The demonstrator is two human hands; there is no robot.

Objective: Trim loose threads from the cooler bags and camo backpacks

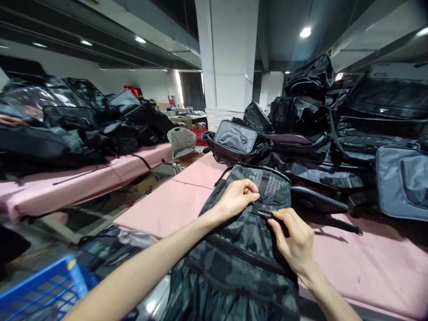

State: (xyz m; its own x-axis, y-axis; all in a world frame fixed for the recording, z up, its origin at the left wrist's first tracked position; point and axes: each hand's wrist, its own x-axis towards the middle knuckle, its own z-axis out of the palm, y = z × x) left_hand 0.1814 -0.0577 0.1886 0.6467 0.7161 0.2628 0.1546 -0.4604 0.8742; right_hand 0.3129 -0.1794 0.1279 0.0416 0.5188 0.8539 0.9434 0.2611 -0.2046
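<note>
A dark camouflage backpack [240,249] lies on the pink table [174,200] in front of me, its top end pointing away. My left hand [238,196] rests on its upper part with fingers curled, pinching a black strap or buckle [264,212] near the top. My right hand [294,240] is closed on the other end of the same black strap piece, thumb and fingers pressed together. The two hands almost meet at the buckle.
A big heap of black and grey bags [334,133] fills the right and far side of the table. Another pink table [67,183] at left carries more black bags. A blue plastic crate [40,290] sits at the lower left. A white pillar [227,58] stands behind.
</note>
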